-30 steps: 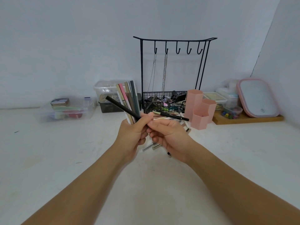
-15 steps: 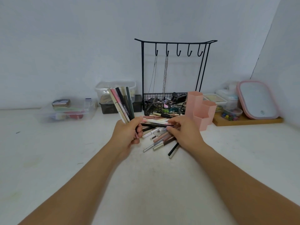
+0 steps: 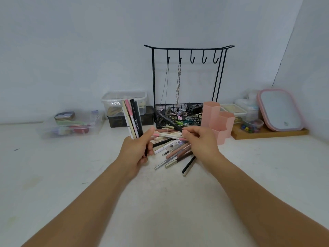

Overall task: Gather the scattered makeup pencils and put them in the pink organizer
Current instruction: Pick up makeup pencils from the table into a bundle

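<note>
We see a pile of makeup pencils (image 3: 173, 148) lying on the white tabletop (image 3: 160, 202), just left of the pink organizer (image 3: 218, 122). Our left hand (image 3: 137, 152) grips a bunch of pencils (image 3: 132, 120) standing almost upright. Our right hand (image 3: 199, 141) pinches one black pencil (image 3: 167, 119), tilted up to the left above the pile. Behind the pile stands a black wire rack (image 3: 187, 82) with chains hanging from it

Pink organizer (image 3: 216, 122); black jewellery rack (image 3: 188, 49); pink-rimmed mirror (image 3: 280, 109).
</note>
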Motion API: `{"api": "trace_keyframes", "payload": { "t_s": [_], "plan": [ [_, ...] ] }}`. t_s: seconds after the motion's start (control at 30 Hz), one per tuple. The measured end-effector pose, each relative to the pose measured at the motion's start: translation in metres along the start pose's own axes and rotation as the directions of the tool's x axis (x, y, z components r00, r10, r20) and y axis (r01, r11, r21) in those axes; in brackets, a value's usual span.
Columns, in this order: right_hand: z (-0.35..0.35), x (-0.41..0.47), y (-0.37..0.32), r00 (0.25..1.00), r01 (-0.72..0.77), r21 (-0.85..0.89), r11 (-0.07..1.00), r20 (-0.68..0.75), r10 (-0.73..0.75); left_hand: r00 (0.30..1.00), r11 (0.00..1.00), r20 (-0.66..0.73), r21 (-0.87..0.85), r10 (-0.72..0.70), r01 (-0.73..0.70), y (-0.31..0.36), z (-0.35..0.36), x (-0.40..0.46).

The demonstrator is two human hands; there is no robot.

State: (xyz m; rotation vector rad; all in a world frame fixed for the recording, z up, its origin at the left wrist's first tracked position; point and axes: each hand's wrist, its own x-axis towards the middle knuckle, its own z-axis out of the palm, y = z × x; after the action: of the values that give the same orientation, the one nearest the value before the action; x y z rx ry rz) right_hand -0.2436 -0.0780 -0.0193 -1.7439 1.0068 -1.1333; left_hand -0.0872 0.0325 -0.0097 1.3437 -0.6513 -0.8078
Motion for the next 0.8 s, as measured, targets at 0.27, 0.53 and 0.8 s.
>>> {"api": "trace_keyframes", "payload": {
  "t_s": [0.27,0.53,0.8],
  "plan": [
    [0.023,-0.033,-0.027,0.920,-0.243,0.530,0.813,0.392,0.019,0.988,0.992,0.135,-0.108,0.078,-0.063,0.002,0.003,-0.003],
    [0.028,-0.042,-0.028,0.905,-0.043,0.308,0.950,0.414,-0.094,0.970,0.983,0.166,0.017,0.176,-0.182,-0.004,0.005,-0.006],
    [0.024,-0.042,-0.030,0.928,0.075,0.203,0.976,0.344,-0.143,0.981,0.971,0.038,0.144,0.188,-0.191,-0.003,0.012,-0.010]
  ]
}}
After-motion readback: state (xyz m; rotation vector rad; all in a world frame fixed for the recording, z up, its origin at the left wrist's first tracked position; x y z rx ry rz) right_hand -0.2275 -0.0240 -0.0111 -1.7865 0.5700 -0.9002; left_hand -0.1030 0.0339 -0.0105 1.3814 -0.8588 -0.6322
